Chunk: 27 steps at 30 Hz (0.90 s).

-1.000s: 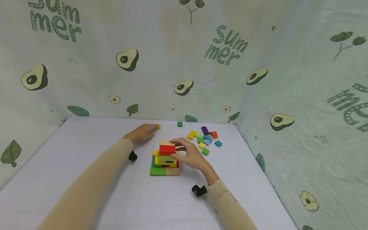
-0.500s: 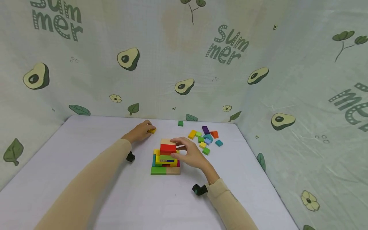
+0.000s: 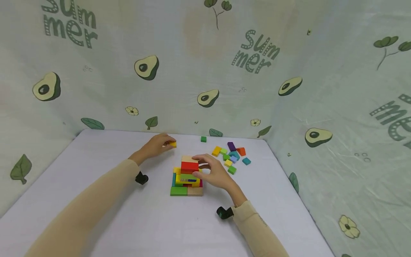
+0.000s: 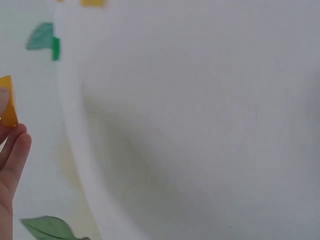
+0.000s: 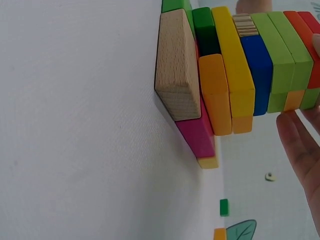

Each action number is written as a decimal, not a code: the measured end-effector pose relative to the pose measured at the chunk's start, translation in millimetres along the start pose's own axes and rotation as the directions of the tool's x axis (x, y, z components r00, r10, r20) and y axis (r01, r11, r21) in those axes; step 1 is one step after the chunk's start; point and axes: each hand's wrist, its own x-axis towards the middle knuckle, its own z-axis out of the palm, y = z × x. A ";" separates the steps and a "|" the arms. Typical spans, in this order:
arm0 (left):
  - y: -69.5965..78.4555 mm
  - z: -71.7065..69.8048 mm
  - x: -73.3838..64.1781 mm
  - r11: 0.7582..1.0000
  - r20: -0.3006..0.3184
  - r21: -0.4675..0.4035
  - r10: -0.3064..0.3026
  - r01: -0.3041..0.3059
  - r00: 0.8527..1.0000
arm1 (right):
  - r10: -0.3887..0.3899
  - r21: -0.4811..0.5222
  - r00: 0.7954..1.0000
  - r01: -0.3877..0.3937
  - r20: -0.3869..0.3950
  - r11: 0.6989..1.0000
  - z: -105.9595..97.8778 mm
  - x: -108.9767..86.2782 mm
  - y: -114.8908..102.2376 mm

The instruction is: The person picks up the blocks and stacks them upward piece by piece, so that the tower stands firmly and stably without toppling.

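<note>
In the head view my left hand (image 3: pixel 156 145) pinches a small yellow block (image 3: pixel 173 144) just above the far part of the table. The left wrist view shows the same yellow block (image 4: pixel 9 107) between thumb and fingertips at the left edge. My right hand (image 3: pixel 216 174) is at the right side of a stacked block tower (image 3: pixel 189 167), thumb and fingers curled round its upper layers. Seen from the right wrist, the tower (image 5: pixel 240 65) has wooden, orange, yellow, blue, light green and red layers. Fingertips (image 5: pixel 287 122) touch its upper part there. The tower's far side is mostly hidden.
Several loose coloured blocks (image 3: pixel 232 155) lie to the right behind the tower. A lone green block (image 3: pixel 203 139) is near the table's back edge. Patterned cloth (image 3: pixel 179 78) hangs behind and to the right of the white table (image 3: pixel 160 221).
My left hand has gone from touching the yellow block with outstretched fingers to pinching it, and the block has shifted slightly left and nearer. The right hand has stayed at the tower.
</note>
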 end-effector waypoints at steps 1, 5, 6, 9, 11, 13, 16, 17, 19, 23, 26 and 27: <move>6.3 -2.1 -1.4 1.000 -0.011 -0.018 0.003 -0.003 1.000 | -0.001 0.001 1.000 0.001 -0.001 1.000 -0.3 -0.7 0.6; 32.9 -10.8 -10.7 0.996 -0.053 -0.092 0.006 -0.011 0.999 | -0.006 -0.010 1.000 0.006 -0.004 1.000 -1.2 -2.8 2.3; 40.1 -13.3 -13.6 0.994 -0.064 -0.113 0.004 -0.011 0.998 | -0.006 -0.012 1.000 0.006 -0.004 1.000 -1.5 -3.0 2.4; 58.7 -19.0 -23.2 0.987 -0.091 -0.157 0.012 -0.026 0.996 | -0.003 -0.014 1.000 0.003 -0.001 1.000 -2.1 -2.9 2.8; 69.2 -21.5 -29.0 0.983 -0.100 -0.174 0.032 -0.049 0.994 | 0.000 -0.012 1.000 0.000 -0.001 1.000 -2.3 -2.9 3.4; 78.3 -23.1 -34.0 0.980 -0.099 -0.185 0.053 -0.071 0.994 | 0.005 -0.008 1.000 -0.005 0.000 1.000 -2.3 -3.2 3.8; 88.7 -23.8 -39.6 0.975 -0.092 -0.210 0.060 -0.078 0.994 | 0.006 0.006 1.000 -0.006 0.001 1.000 -2.1 -3.7 4.3; 90.9 -23.2 -41.2 0.974 -0.088 -0.214 0.059 -0.076 0.994 | 0.007 0.007 1.000 -0.007 0.002 1.000 -2.1 -3.8 4.2; 95.3 -22.2 -44.1 0.971 -0.080 -0.231 0.048 -0.065 0.996 | 0.008 0.012 1.000 -0.008 0.006 1.000 -2.0 -3.6 3.9; 101.3 -18.3 -48.6 0.967 -0.065 -0.252 0.028 -0.044 0.997 | 0.003 0.010 1.000 -0.003 0.012 1.000 -2.0 -2.8 2.1; 104.9 -14.8 -50.3 0.963 -0.064 -0.268 0.020 -0.036 0.998 | -0.004 0.008 1.000 0.004 0.012 1.000 -1.9 -2.0 1.2; 106.0 -13.5 -50.5 0.961 -0.064 -0.273 0.020 -0.037 0.998 | -0.006 0.009 1.000 0.006 0.012 1.000 -1.8 -1.8 0.9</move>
